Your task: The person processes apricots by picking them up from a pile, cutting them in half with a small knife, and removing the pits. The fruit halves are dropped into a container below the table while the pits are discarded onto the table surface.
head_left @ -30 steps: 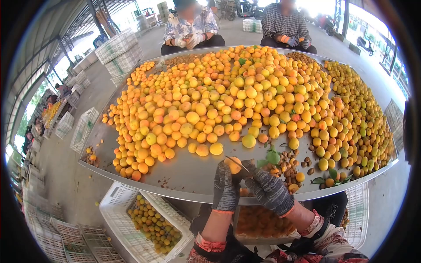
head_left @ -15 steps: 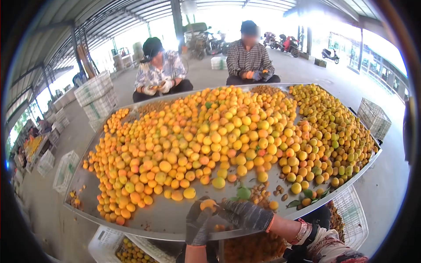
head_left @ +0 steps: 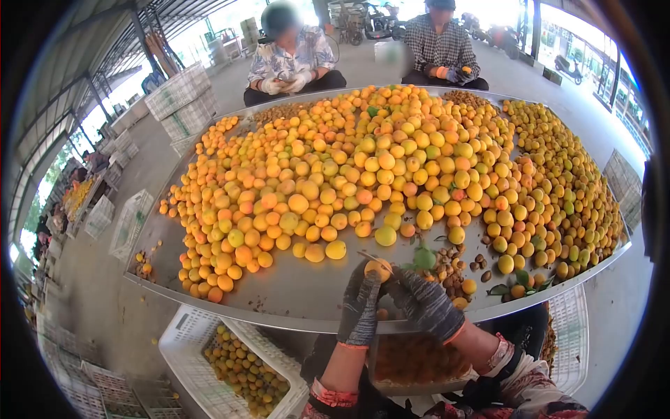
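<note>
An orange-yellow apricot (head_left: 378, 269) is held up over the near edge of the metal tray (head_left: 293, 297). My left hand (head_left: 359, 307), in a dark grey knit glove, is closed around its left side. The gloved fingers of my right hand (head_left: 426, 300) are bent together and press against its right side; whether they also hold something small is hidden. A thin brownish sliver shows just above the fruit, too small to name. Beyond my hands lies a large heap of apricots (head_left: 307, 188). Brown pits (head_left: 447, 265) and a green leaf (head_left: 423, 258) lie near my right hand.
Below the tray stand a white plastic crate (head_left: 183, 335) of greenish-yellow fruit and a container (head_left: 419, 359) of orange-brown contents. Another white crate (head_left: 569, 328) is at the right. Two people sit across the tray, handling fruit. Stacked crates (head_left: 183, 105) stand at the back left.
The view has tilted down, so the crates below show more. My hands have come up over the tray's near edge. The fruit between them looked like an orange piece before; now it looks round.
</note>
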{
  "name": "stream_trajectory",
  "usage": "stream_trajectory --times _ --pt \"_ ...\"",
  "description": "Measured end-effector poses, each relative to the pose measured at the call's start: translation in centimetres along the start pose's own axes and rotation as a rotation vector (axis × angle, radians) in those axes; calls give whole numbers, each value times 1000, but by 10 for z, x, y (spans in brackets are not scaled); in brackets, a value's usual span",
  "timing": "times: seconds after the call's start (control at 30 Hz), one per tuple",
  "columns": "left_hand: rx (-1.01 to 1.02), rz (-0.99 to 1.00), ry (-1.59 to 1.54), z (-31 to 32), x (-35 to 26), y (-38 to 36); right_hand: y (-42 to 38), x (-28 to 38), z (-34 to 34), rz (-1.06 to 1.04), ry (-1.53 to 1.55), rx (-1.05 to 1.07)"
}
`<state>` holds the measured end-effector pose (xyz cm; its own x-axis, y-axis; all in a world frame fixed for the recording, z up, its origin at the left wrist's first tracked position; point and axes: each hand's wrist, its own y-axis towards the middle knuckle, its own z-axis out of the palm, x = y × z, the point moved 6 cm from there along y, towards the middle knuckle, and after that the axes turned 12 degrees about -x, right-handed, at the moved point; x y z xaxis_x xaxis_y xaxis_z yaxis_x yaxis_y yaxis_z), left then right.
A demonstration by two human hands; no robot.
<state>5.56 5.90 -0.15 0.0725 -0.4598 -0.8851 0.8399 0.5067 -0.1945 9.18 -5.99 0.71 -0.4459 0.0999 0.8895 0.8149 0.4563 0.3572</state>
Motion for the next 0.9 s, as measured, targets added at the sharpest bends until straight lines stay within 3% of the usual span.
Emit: stream_trajectory --times 0.03,0.1,0.13,0.2,0.33,0.4,0.53,0.63,0.7,0.9 --pt "-5 -1 0 1 -8 -2 6 5 -6 2 2 4" --pt "-12 33 67 2 -19 -5 8 32 -6 -440 -328 107" --pt "-18 26 73 -2 -14 -2 11 36 -6 -431 -320 109" --pt "-41 254 211 -9 -13 5 14 39 1 -358 -255 156" --pt "-168 249 50 -4 -3 6 1 23 24 -244 -319 -38" --pt "-171 -3 -231 -5 15 13 -7 2 29 57 -99 -86" --pt "-103 -86 -220 7 -10 1 1 16 16 -3 -118 -111" --pt "-75 -51 -22 0 -5 5 6 17 9 65 5 -32" --pt "-207 164 28 -5 -14 4 7 25 6 -77 -117 33" --pt "-169 92 114 -13 5 8 5 21 11 -49 -269 35"
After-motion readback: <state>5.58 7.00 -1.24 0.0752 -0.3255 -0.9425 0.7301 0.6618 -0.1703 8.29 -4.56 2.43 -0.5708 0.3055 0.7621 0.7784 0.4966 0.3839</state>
